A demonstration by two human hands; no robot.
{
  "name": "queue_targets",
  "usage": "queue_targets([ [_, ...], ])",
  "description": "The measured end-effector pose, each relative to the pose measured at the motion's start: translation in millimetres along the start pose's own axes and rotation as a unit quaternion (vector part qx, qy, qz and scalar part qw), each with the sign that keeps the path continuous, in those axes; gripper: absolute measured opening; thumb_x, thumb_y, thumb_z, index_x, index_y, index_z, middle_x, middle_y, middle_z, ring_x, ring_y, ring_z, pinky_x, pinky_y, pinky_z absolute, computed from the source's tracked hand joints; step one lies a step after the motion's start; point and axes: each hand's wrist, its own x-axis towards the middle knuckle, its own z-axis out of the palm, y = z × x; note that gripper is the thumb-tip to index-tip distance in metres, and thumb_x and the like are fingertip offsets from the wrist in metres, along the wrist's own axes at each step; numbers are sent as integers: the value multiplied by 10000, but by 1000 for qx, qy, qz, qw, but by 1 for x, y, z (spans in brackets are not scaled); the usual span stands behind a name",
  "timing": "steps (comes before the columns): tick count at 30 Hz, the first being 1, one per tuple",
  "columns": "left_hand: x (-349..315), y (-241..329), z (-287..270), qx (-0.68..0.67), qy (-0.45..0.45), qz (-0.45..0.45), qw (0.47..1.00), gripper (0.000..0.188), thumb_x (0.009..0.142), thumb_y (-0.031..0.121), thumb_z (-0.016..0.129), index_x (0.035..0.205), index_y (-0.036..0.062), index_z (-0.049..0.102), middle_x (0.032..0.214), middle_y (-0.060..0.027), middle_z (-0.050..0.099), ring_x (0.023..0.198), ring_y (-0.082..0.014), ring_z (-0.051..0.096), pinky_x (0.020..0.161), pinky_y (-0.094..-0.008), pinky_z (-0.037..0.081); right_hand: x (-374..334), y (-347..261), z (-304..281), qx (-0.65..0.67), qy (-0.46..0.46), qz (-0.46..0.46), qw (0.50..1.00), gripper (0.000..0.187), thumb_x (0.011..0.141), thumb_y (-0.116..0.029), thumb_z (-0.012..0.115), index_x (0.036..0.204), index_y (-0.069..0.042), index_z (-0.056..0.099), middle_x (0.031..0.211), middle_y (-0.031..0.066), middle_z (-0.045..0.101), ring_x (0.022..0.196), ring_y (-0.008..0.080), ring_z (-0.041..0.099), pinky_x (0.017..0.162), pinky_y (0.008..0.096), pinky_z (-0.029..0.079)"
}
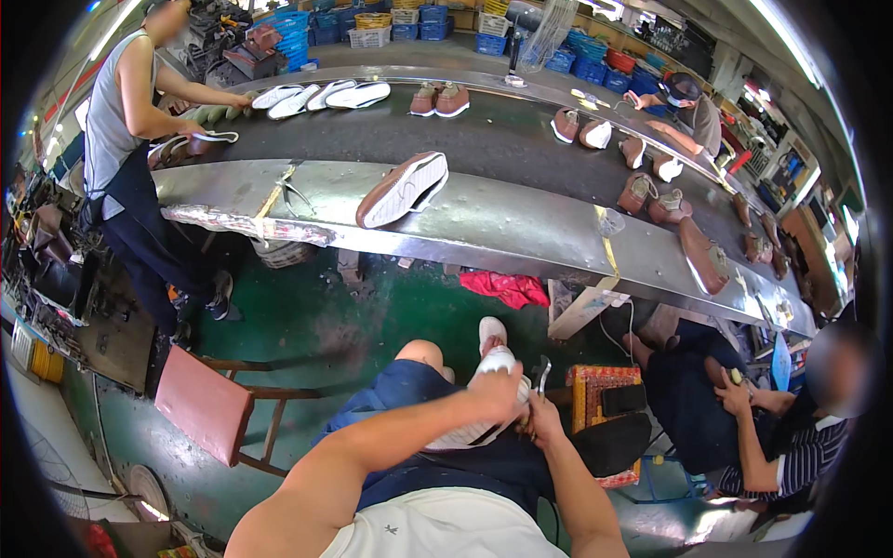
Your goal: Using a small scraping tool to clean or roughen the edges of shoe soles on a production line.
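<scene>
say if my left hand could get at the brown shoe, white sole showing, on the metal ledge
Probably not as things stand: the left hand is busy with the white-soled shoe, and the brown shoe lies out past the left knee.

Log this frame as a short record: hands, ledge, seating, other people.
Left hand: on a white-soled shoe, grip unclear
Right hand: holding a metal-headed tool
Metal ledge: brown shoe tipped, pale sole showing
Seating: pink-seated stool at left
Other people: standing person, left; seated person, right; another person across
</scene>
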Motion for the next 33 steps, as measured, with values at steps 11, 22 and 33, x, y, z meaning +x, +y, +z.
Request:
queue_targets([
  [11,65,-84,48,-349,-46,45,935,673,891,538,730,1310,20,638,1329,-210,619,1226,-309,593,1038,-400,458,-28,-37,18,-129,31,-67,989,256,1034,-273,592,1163,-55,550,815,58,615,628,160,581,498,299,496],
  [22,-89,-101,-12,-502,289,157,800,607,936,237,743,1446,58,468,1437,-144,437,1357,-250,417,1140,-387,337,-152,-99,71,-268,-191,-201,923,403,1029,-209,570,1349,34,537,1021,49,710,784,113,627,735,288,525],
  [33,-120,-112,-7,-422,269,154,852,566,1027,326,565,1488,56,377,1576,-228,281,1511,-366,194,1220,-470,173,-142,-104,104,-86,-369,-15,925,390,1059,-230,558,1361,16,529,1187,98,675,1105,199,651,900,331,528],
])
